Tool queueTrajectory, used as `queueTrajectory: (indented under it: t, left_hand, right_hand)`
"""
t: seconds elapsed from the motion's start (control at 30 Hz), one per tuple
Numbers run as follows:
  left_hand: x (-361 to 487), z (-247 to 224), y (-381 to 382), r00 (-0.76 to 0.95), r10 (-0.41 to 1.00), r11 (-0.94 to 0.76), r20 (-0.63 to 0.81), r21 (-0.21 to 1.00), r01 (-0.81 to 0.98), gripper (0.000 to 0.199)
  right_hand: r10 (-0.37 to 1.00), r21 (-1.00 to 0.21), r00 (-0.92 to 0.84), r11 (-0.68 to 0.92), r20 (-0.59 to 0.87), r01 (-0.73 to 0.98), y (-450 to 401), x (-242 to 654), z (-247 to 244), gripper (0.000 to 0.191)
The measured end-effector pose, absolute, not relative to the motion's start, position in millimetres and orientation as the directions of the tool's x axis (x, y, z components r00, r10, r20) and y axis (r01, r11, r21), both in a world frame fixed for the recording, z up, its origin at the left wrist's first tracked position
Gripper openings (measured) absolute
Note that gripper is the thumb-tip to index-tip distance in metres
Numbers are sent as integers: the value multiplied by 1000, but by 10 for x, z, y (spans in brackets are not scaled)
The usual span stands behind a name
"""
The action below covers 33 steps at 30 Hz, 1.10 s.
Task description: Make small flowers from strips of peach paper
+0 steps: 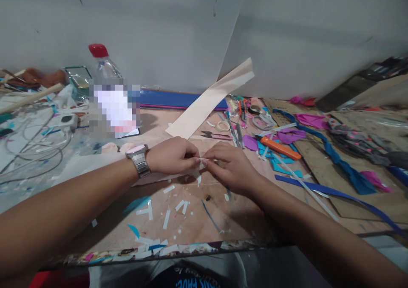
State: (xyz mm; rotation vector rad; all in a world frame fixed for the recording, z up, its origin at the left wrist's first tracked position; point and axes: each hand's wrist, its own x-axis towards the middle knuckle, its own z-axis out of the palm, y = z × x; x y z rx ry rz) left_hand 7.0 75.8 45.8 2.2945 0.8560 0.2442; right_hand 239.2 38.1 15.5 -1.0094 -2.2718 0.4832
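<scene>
My left hand (174,155), with a metal watch on its wrist, is closed in a pinch above the middle of the table. Close beside it my right hand (234,166) is closed too, thumb against index finger. Between both sets of fingertips runs a small thin whitish strip (201,162), its material too small to make out. A pale sheet (108,165) lies under the left forearm. Small white scraps (166,218) are scattered on the wood below the hands. Just beyond the hands rest a pair of small snips (219,136) and a long cream strip (204,109).
An orange utility knife (279,146), a tape roll (223,126) and coloured scraps lie to the right, near a blue strip (331,143). A red-capped bottle (106,69) and a phone with a blurred screen (114,109) stand back left. Cables (63,145) lie farther left.
</scene>
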Motion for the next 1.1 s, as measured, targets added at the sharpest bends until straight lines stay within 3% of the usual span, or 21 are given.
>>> queueTrajectory:
  t: [1.1]
  left_hand:
    - [96, 447, 748, 757, 651, -528, -53, 685, 502, 25]
  right_hand:
    - [752, -503, -471, 659, 462, 558, 407, 2394, 89, 13]
